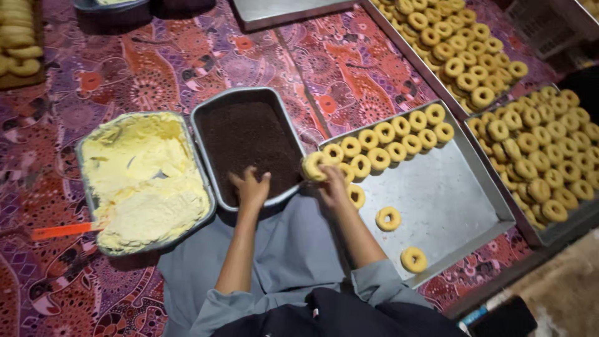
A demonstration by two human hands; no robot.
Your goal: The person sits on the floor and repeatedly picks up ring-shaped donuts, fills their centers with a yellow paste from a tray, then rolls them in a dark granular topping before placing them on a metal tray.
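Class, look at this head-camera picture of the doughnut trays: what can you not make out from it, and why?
1. Left hand: fingertips pressed into the dark sprinkles tray, so any grip is hidden.
2. Orange handle: its working end is buried in the yellow cream tray.
3. Top-left doughnuts: cut off by the frame edge.
4. Right hand: covers part of the doughnut it holds.

Grey-blue sleeves pushed up past the elbows, matching grey-blue trousers, dark garment below

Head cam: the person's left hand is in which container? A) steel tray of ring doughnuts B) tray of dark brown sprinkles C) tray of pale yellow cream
B: the left hand rests fingers-down in the rectangular metal tray of dark brown sprinkles, beside the cream tray.
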